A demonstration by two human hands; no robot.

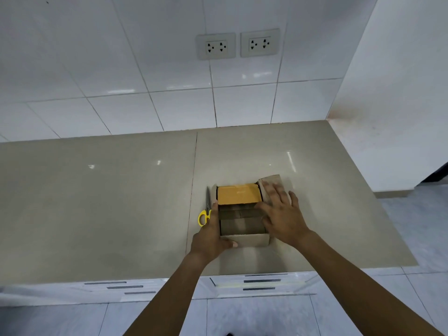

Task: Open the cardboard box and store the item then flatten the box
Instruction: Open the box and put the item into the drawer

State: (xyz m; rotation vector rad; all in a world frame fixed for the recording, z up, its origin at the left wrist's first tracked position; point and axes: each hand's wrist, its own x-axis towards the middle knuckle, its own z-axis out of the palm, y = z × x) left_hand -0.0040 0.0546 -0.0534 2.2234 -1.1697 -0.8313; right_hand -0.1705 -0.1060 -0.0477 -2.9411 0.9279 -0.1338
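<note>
A small cardboard box stands open on the beige countertop, its flaps spread outward. Inside, at the far end, lies a flat yellow item; the near part of the interior shows brown cardboard. My left hand holds the box's left side, with the thumb across the near flap. My right hand lies flat with spread fingers on the right flap, pressing it outward.
Yellow-handled scissors lie on the counter just left of the box, partly behind my left hand. A tiled wall with two double sockets rises behind. A white side wall bounds the counter's right end. Drawers sit below the front edge.
</note>
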